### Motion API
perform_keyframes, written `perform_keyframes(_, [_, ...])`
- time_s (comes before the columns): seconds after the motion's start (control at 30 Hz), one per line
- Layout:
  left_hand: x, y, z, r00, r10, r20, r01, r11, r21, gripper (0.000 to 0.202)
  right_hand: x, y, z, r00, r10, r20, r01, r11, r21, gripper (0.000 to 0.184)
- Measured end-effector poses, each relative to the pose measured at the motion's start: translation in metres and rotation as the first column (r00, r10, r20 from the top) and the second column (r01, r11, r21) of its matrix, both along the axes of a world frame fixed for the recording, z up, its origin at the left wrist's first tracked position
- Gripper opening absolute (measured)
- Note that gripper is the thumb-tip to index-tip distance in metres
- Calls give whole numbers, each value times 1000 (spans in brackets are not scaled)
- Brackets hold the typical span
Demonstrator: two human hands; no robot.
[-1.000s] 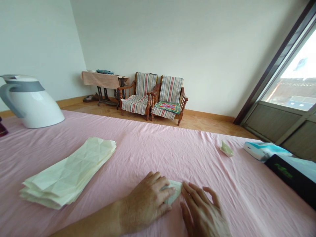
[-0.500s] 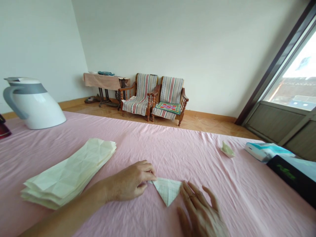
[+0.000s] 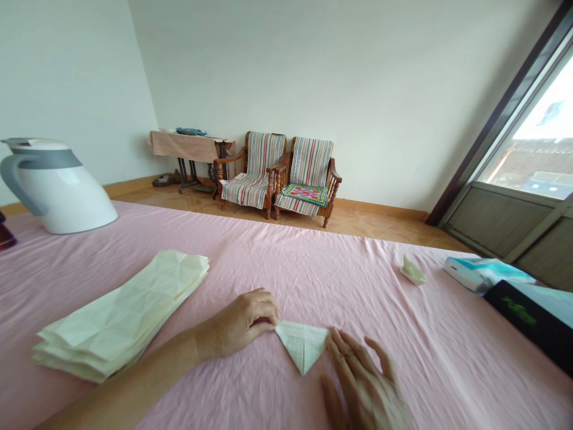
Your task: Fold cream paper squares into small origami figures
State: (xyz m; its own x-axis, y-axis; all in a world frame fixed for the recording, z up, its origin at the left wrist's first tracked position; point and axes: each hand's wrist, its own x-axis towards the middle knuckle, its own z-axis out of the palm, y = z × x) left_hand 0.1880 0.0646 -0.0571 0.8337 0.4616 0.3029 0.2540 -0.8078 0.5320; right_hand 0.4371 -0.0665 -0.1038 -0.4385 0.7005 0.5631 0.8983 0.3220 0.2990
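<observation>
A pale green piece of paper folded into a triangle lies on the pink cloth, its point facing me. My left hand pinches the triangle's left corner between thumb and curled fingers. At the right corner, my right hand rests with its fingers stretched out and the fingertips touching the paper's edge. Off to the left is a stack of creased pale green paper sheets. A small folded paper boat sits farther back on the right.
A white and grey thermos jug stands at the back left of the table covered with pink cloth. To the right are a tissue pack and a black box. Two wooden armchairs stand beyond the table.
My left thumb and fingers have shifted slightly left, showing more of the triangle's left corner. The right hand and the paper have hardly moved.
</observation>
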Motion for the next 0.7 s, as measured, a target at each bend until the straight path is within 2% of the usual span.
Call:
perform_keyframes(0.13, [2,1,-5,998,54,27,-53,998,-40,14,0,0,-1,1000,4,-6,-4,1000,2,39])
perform_keyframes(0.4, [9,-7,-4,978,205,26,-202,975,-87,19,1,2,-4,1000,14,-1,-14,1000,9,39])
perform_keyframes(0.6, [13,-13,-6,955,296,21,-295,954,-51,23,0,1,-3,1000,7,-11,-7,1000,-3,39])
perform_keyframes(0.7, [12,-18,-7,952,305,25,-305,952,-8,21,0,1,-2,1000,12,-3,-12,1000,15,38])
